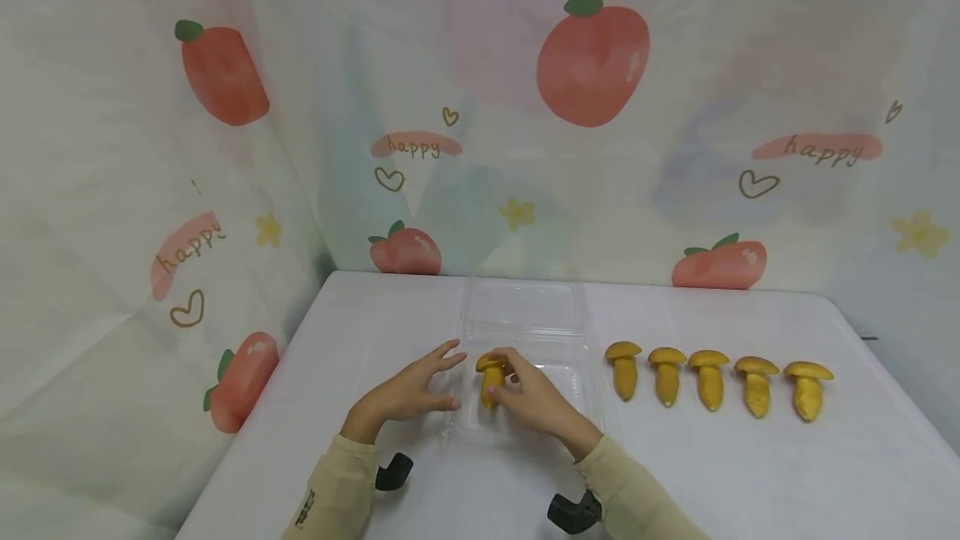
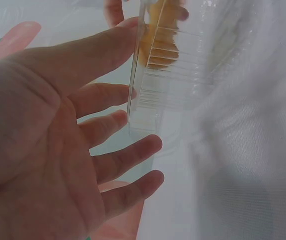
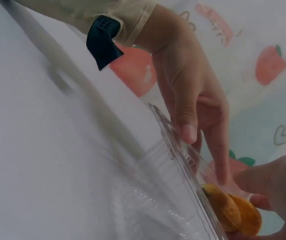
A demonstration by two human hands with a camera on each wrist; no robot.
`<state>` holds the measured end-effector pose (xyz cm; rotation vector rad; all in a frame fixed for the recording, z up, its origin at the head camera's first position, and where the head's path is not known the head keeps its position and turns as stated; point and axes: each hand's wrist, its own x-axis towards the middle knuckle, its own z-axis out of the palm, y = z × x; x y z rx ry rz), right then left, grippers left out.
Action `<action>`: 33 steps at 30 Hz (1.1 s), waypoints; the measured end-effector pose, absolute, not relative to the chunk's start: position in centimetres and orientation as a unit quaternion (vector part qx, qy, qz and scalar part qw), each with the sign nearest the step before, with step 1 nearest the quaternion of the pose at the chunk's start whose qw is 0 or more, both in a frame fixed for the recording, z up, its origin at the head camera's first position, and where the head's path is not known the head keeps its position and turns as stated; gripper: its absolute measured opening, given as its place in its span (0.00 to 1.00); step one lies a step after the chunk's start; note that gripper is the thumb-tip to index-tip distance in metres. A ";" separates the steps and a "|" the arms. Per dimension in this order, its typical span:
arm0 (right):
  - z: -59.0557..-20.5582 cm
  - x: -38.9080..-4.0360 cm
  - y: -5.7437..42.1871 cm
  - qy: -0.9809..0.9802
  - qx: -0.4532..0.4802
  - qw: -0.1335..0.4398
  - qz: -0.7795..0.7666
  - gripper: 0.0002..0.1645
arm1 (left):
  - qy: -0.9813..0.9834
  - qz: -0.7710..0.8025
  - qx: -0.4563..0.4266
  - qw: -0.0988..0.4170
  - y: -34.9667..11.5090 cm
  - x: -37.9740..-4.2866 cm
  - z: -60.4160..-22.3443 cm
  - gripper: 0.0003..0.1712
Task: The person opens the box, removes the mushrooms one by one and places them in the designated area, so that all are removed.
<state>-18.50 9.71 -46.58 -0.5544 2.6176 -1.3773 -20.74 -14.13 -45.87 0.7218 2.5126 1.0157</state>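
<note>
My right hand holds a yellow mushroom over the left part of a clear plastic box, thumb and fingers at its right side. The mushroom's cap points away from me. The box stands with its lid folded back. My left hand is at the box's left side with fingers spread and holds nothing. In the left wrist view, its thumb lies at the rim and the other fingers extend along the outside. The right wrist view shows the mushroom close to the right hand.
Several more yellow mushrooms lie in a row on the white table, right of the box. Behind and to the left hangs a curtain printed with fruit. Black wrist mounts sit below both sleeves.
</note>
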 end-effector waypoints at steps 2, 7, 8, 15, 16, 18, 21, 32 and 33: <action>-46.4 -18.4 10.1 0.868 -0.173 0.060 -0.462 0.25 | 0.881 0.361 0.253 0.169 -14.1 -20.7 -45.8 0.43; -46.3 -18.1 11.1 0.851 -0.194 0.062 -0.484 0.28 | 0.879 0.363 0.261 0.167 -14.2 -20.7 -45.8 0.44; -46.2 -18.1 11.3 0.846 -0.200 0.063 -0.490 0.28 | 0.879 0.362 0.262 0.166 -14.2 -20.7 -45.8 0.44; -45.7 -17.1 13.1 0.829 -0.191 0.078 -0.520 0.30 | 0.878 0.363 0.263 0.166 -14.2 -20.7 -45.9 0.44; -45.6 -17.0 13.4 0.826 -0.190 0.081 -0.525 0.31 | 0.879 0.362 0.261 0.167 -14.2 -20.7 -46.0 0.44; -45.3 -16.7 13.9 0.819 -0.189 0.088 -0.534 0.32 | 0.879 0.363 0.260 0.168 -14.1 -20.7 -46.0 0.44; -44.9 -16.4 14.9 0.812 -0.197 0.093 -0.542 0.32 | 0.880 0.363 0.257 0.167 -14.1 -20.6 -45.9 0.44; -44.6 -15.5 18.5 0.802 -0.239 0.037 -0.546 0.33 | 0.875 0.370 0.266 0.163 -14.3 -20.5 -46.0 0.45; -44.7 -15.3 18.9 0.803 -0.251 0.023 -0.541 0.33 | 0.875 0.368 0.268 0.163 -14.3 -20.5 -46.0 0.45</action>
